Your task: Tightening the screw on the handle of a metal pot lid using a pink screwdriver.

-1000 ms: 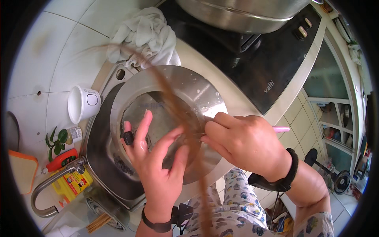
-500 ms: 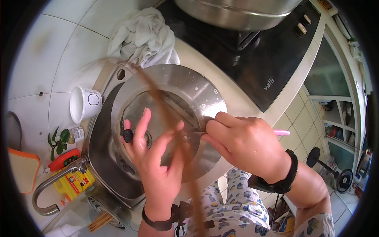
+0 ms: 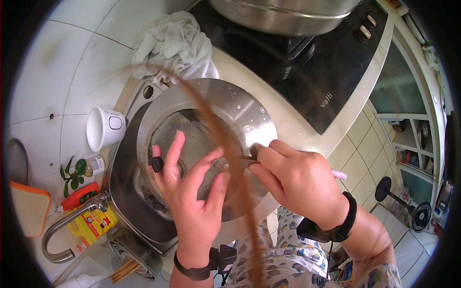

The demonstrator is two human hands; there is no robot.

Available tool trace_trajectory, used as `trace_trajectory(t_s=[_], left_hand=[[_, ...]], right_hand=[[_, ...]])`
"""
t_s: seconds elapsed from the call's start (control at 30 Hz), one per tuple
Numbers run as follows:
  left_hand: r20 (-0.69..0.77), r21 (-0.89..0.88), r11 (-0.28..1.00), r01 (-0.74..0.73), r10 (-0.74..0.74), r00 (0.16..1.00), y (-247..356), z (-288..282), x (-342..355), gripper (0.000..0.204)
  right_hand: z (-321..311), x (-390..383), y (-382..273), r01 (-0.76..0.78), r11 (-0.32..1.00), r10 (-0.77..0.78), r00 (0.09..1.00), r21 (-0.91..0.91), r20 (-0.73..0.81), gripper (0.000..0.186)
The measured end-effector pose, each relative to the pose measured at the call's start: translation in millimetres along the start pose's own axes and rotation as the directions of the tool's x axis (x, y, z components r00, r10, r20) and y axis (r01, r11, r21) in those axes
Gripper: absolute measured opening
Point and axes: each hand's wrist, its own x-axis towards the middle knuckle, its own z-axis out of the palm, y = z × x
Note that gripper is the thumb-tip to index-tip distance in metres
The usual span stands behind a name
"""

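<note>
Since the pink-handled tool (image 3: 340,174) has shifted its rear end toward seven o'clock, I judge its angle adjusted, right hand (image 3: 297,180) gripping it at three o'clock of the steel bowl (image 3: 240,108), left hand (image 3: 196,199) narrow, contents unclear.

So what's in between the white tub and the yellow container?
The head view shows a small jar, a leafy plant and a red bottle there; the metal tap overlaps the yellow container.
</note>
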Motion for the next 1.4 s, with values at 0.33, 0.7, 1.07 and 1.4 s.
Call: trace_trajectory(t_s=[0.33,0.7,1.07,1.4], left_hand=[[-0.007,-0.002,1.0,-0.018,0.018,1.0,-3.3,0.8,-0.6,0.033],[-0.002,0.009,1.0,-0.017,0.017,1.0,-2.2,1.3,-1.1,0.037],[-0.009,0.012,1.0,-0.022,0.022,1.0,-2.1,1.6,-0.7,0.035],[-0.003,-0.002,1.0,-0.006,0.006,1.0,-1.9,1.4,-0.6,0.035]], right_hand=[[2.0,-0.1,-11.3,-0.092,0.995,0.093,0.996,0.028,-0.015,0.015],[-1.2,5.6,1.5,-0.018,1.0,0.018,1.0,-0.02,0.009,0.016],[-1.6,9.8,6.2,0.123,0.988,-0.124,0.992,-0.09,-0.003,0.021],[-1.9,4.3,0.4,0.088,0.993,-0.086,0.996,-0.081,0.019,0.02]])
